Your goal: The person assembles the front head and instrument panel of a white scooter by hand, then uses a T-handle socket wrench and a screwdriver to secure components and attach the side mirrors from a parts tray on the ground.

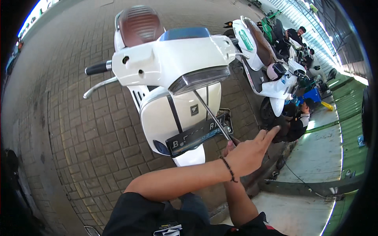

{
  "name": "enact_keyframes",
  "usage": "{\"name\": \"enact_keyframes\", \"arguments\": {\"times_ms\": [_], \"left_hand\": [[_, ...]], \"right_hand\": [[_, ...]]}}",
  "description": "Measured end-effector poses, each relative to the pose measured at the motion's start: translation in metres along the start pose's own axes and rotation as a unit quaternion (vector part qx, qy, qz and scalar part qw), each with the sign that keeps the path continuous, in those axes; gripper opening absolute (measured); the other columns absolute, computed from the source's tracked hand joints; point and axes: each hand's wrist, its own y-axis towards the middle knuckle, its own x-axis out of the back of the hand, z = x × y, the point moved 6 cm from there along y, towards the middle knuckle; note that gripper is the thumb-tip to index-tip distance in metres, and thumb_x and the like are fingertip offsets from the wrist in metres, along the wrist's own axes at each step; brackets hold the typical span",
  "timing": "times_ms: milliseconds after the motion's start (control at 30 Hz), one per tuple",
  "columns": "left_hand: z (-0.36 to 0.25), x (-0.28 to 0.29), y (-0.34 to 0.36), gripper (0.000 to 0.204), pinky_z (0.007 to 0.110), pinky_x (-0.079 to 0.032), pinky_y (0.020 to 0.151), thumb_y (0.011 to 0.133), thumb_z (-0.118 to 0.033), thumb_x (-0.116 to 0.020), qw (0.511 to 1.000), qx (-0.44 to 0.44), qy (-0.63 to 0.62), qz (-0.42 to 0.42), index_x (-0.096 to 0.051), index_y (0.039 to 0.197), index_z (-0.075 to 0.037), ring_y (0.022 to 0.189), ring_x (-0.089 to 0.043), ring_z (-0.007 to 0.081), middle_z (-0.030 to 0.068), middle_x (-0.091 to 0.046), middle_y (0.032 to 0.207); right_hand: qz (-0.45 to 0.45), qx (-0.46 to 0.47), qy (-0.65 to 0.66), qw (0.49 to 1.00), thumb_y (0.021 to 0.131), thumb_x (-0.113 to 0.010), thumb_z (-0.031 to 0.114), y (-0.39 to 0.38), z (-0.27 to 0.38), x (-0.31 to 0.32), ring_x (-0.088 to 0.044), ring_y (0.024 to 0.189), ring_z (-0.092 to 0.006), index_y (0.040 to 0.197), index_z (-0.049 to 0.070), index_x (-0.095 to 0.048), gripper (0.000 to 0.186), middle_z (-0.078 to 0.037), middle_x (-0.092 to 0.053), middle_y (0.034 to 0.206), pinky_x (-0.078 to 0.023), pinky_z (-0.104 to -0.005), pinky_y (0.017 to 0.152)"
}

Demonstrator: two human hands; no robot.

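Note:
A white scooter (169, 59) stands in front of me, its headlight (201, 78) facing my way. Below the headlight a long thin metal shaft, apparently a screwdriver (212, 116), slants up, its upper end at the headlight's lower edge. My right hand (230, 148) is closed around its near end; the handle and most of that hand are hidden. Across it lies my left hand (250, 155), a dark braided bracelet on its wrist, with fingers stretched toward the upper right and nothing visible in them. Behind the shaft a dark number plate (197, 135) is fixed, tilted, to the front panel.
On the right another white scooter (275, 88) is parked, with more motorbikes beyond. A person in dark clothes (297, 128) crouches by its front wheel; another person (295, 36) is farther back. Brick paving (94, 129) surrounds the scooter. A corrugated green wall (352, 118) bounds the right side.

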Motion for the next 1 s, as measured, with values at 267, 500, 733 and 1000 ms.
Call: {"name": "enact_keyframes", "arguments": {"times_ms": [267, 500, 733, 1000], "left_hand": [[0.045, -0.049, 0.018, 0.059, 0.048, -0.050, 0.088, 0.081, -0.001, -0.052, 0.908, 0.181, 0.129, 0.355, -0.031, 0.136, 0.007, 0.107, -0.060, 0.0459, 0.0338, -0.053, 0.123], [-0.015, 0.028, 0.030, 0.040, 0.045, -0.047, 0.092, 0.088, -0.009, -0.057, 0.983, -0.113, 0.146, 0.016, -0.049, 0.126, 0.002, 0.108, -0.058, 0.0397, 0.0223, -0.057, 0.116], [-0.020, 0.049, -0.119, 0.045, 0.038, -0.053, 0.070, 0.070, -0.010, -0.075, 0.977, -0.014, 0.197, -0.082, -0.061, 0.112, -0.004, 0.084, -0.064, 0.0323, 0.0150, -0.064, 0.098], [-0.006, 0.051, -0.115, 0.016, 0.038, -0.048, 0.053, 0.076, -0.003, -0.073, 0.946, -0.129, 0.273, -0.117, -0.062, 0.087, -0.004, 0.058, -0.059, 0.0282, 0.0102, -0.059, 0.070]], "right_hand": [[0.161, 0.017, 0.267, 0.950, 0.100, -0.050, 0.033, -0.056, -0.007, -0.041, -0.057, 0.115, -0.0233, 0.126, 0.013, -0.052, 0.034, -0.007, -0.059, 0.125, -0.045, -0.0418, 0.101], [0.110, -0.108, 0.545, 0.824, 0.102, -0.046, 0.040, -0.018, 0.023, -0.015, -0.059, 0.108, -0.0186, 0.125, 0.008, -0.053, 0.040, -0.007, -0.061, 0.118, -0.050, -0.0385, 0.088], [0.151, -0.151, 0.466, 0.858, 0.100, -0.050, 0.046, -0.039, 0.015, -0.028, -0.043, 0.127, -0.0216, 0.151, 0.009, -0.024, 0.068, -0.009, -0.044, 0.138, -0.035, -0.0373, 0.105], [-0.189, 0.431, -0.124, 0.873, 0.086, -0.070, 0.037, -0.047, 0.061, 0.070, -0.029, 0.140, -0.0322, 0.150, 0.000, -0.017, 0.091, -0.019, -0.028, 0.152, -0.021, -0.0456, 0.116]]}}
